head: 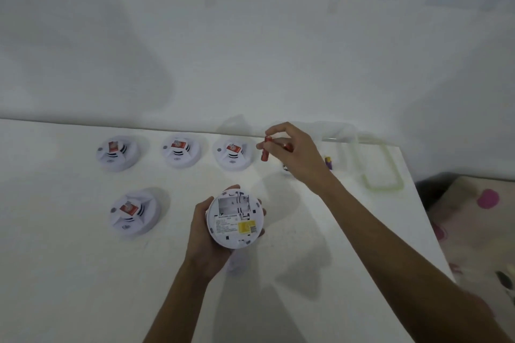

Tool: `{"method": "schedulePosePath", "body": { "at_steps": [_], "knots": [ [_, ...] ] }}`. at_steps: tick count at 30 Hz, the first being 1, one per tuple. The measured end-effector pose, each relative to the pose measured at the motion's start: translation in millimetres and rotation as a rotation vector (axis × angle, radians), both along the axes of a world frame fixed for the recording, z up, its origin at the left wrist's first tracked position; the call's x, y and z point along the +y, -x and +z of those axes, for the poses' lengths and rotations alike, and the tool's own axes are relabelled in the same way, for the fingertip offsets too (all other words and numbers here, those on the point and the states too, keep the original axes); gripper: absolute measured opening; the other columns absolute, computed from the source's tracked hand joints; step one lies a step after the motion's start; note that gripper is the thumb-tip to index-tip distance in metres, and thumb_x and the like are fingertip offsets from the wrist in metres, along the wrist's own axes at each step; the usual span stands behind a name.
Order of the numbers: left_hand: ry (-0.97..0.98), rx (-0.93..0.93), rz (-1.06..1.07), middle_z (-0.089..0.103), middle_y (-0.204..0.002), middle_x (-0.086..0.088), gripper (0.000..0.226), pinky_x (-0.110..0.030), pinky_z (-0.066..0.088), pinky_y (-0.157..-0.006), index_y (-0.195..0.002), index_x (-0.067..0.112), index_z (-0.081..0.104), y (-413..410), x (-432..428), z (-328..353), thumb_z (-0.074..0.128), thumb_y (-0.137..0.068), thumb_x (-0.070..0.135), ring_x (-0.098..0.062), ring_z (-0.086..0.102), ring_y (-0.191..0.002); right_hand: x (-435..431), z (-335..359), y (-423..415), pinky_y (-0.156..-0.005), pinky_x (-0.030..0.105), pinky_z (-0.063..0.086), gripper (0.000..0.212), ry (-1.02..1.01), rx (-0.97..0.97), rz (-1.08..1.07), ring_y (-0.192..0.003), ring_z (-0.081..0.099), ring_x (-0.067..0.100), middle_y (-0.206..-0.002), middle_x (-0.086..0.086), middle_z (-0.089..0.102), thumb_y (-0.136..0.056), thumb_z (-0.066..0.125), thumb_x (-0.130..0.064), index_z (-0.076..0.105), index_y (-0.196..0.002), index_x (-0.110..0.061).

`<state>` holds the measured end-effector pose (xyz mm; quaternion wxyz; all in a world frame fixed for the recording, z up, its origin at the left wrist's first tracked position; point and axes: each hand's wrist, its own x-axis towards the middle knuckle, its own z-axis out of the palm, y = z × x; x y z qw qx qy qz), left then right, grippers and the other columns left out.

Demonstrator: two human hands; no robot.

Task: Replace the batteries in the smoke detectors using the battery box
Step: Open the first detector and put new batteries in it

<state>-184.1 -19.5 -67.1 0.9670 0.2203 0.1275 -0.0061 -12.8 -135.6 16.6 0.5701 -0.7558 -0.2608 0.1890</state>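
Note:
My left hand [204,234] holds a white smoke detector [236,217] turned back side up; its battery bay looks empty and a yellow label shows. My right hand [298,153] is raised over the table's far side, pinching red batteries [264,151], one hanging down and another lying across the fingers. The clear plastic battery box [370,159] with a greenish rim stands at the far right, beyond that hand. A purple and yellow battery [328,162] lies on the table next to the box.
Three white smoke detectors [181,151] with red stickers sit in a row along the back edge of the white table [69,273]. Another detector [134,212] sits left of my left hand. A wall rises behind; a patterned surface [473,220] lies off the right edge.

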Motion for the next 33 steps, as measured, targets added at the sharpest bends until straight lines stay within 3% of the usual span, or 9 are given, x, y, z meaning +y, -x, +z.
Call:
{"method": "schedulePosePath", "body": {
  "at_steps": [2, 5, 9, 16, 20, 22, 27, 31, 33],
  "knots": [
    [-0.001, -0.008, 0.003, 0.060, -0.121, -0.022, 0.050, -0.055, 0.045, -0.092, -0.114, 0.016, 0.064, 7.4, 7.8, 4.8, 0.067, -0.070, 0.037, -0.042, 0.059, -0.108, 6.3, 10.1, 26.2, -0.064, 0.031, 0.044, 0.010, -0.045, -0.042, 0.027, -0.091, 0.069, 0.023, -0.085, 0.004, 0.074, -0.089, 0.065, -0.016, 0.061, -0.098, -0.015],
    [-0.005, 0.052, 0.019, 0.062, -0.117, -0.022, 0.042, -0.055, 0.045, -0.092, -0.111, 0.015, 0.066, 19.2, 19.5, 10.3, 0.043, -0.085, 0.037, -0.042, 0.059, -0.107, 14.4, 16.9, 62.8, -0.064, 0.009, 0.038, 0.008, -0.068, -0.132, 0.069, -0.088, 0.065, 0.008, -0.088, -0.002, 0.072, -0.086, 0.067, -0.010, 0.065, -0.093, -0.013],
    [-0.011, 0.074, 0.014, 0.066, -0.114, -0.021, 0.056, -0.064, 0.038, -0.094, -0.108, 0.012, 0.071, 34.9, 32.1, 16.2, 0.021, -0.097, 0.034, -0.041, 0.063, -0.103, 24.2, 15.1, 100.6, -0.064, 0.007, 0.038, 0.012, -0.009, -0.198, 0.156, -0.087, 0.062, 0.006, -0.092, -0.010, 0.068, -0.088, 0.064, -0.011, 0.066, -0.096, -0.021],
    [-0.077, 0.041, -0.014, 0.067, -0.108, -0.019, 0.055, -0.068, 0.041, -0.090, -0.099, 0.013, 0.073, 51.3, 53.4, 20.5, 0.023, -0.096, 0.036, -0.037, 0.065, -0.095, 47.0, -2.3, 124.9, -0.068, 0.005, 0.039, 0.019, 0.137, -0.543, 0.221, -0.081, 0.059, 0.000, -0.103, -0.007, 0.069, -0.092, 0.055, -0.025, 0.065, -0.107, -0.018],
    [-0.103, 0.021, -0.008, 0.073, -0.096, -0.013, 0.049, -0.048, 0.057, -0.069, -0.090, 0.018, 0.078, 57.2, 61.3, 30.5, 0.034, -0.085, 0.039, -0.029, 0.071, -0.084, 54.6, -7.0, 129.3, -0.065, 0.014, 0.046, 0.026, 0.212, -0.726, 0.266, -0.082, 0.065, 0.011, -0.102, -0.007, 0.069, -0.092, 0.047, -0.033, 0.065, -0.107, -0.021],
    [-0.127, -0.098, -0.019, 0.070, -0.109, -0.013, 0.046, -0.044, 0.056, -0.079, -0.107, 0.017, 0.073, 58.4, 68.7, 25.9, 0.037, -0.088, 0.040, -0.028, 0.068, -0.097, 57.6, -7.4, 129.3, -0.060, 0.009, 0.037, 0.025, 0.249, -0.841, 0.284, -0.079, 0.065, 0.012, -0.102, -0.007, 0.068, -0.093, 0.049, -0.030, 0.067, -0.107, -0.022],
    [-0.204, -0.077, -0.030, 0.072, -0.100, -0.012, 0.053, -0.055, 0.052, -0.084, -0.095, 0.020, 0.075, 60.9, 78.1, 20.3, 0.080, -0.054, 0.053, -0.029, 0.069, -0.089, 64.5, -5.9, 128.9, -0.047, 0.022, 0.047, 0.027, 0.300, -0.912, 0.328, -0.066, 0.062, 0.012, -0.107, -0.005, 0.064, -0.094, 0.048, -0.031, 0.064, -0.115, -0.028],
    [-0.274, 0.018, 0.020, 0.072, -0.095, -0.011, 0.038, -0.051, 0.051, -0.087, -0.091, 0.023, 0.076, 61.4, 82.3, 21.0, 0.066, -0.070, 0.053, -0.028, 0.068, -0.089, 71.7, -2.6, 129.1, -0.046, 0.011, 0.034, 0.025, 0.347, -0.942, 0.363, -0.059, 0.058, 0.011, -0.103, -0.005, 0.064, -0.093, 0.049, -0.030, 0.066, -0.112, -0.028],
    [-0.262, 0.066, 0.044, 0.074, -0.083, -0.008, 0.042, -0.044, 0.059, -0.073, -0.077, 0.025, 0.078, 59.8, 81.2, 25.4, 0.042, -0.081, 0.046, -0.024, 0.070, -0.077, 75.6, -2.1, 129.7, -0.050, 0.005, 0.020, 0.028, 0.379, -0.979, 0.380, -0.054, 0.054, 0.011, -0.101, -0.003, 0.064, -0.092, 0.047, -0.032, 0.066, -0.112, -0.028]
  ]
}}
